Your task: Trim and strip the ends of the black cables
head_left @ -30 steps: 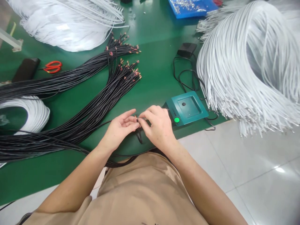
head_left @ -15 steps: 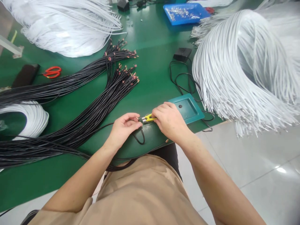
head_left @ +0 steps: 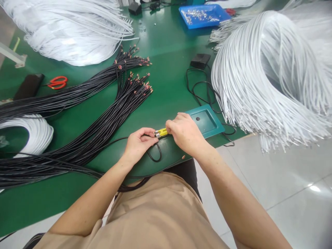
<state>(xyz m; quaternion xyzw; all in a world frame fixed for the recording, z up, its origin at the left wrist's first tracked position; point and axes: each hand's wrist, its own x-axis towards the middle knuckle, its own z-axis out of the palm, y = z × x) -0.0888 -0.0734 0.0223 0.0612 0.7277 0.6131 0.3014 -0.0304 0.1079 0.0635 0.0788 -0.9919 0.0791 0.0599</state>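
In the head view my right hand [head_left: 185, 133] is closed on a small yellow-handled tool [head_left: 163, 132], whose metal end points left. My left hand [head_left: 138, 144] pinches a black cable [head_left: 156, 159] at the tool's metal end; the cable hangs in a small loop below the fingertips. What exactly sits in the tool's tip is too small to tell. Left of the hands lie bundles of black cables [head_left: 103, 124] with reddish stripped ends. Just beyond my right hand is a teal tray [head_left: 215, 121] holding a small dark round piece.
White cable bundles lie at the upper left [head_left: 77, 38] and right [head_left: 243, 69]. A blue tray [head_left: 220, 15] with small metal parts stands at the back. Red-handled scissors [head_left: 58, 82], a dark phone-like object [head_left: 29, 86] and a black box with cord [head_left: 200, 61] rest on the green table.
The tool and my right hand have shifted slightly left, and the tool's metal end is now closer to my left fingertips. My left hand still pinches the cable.
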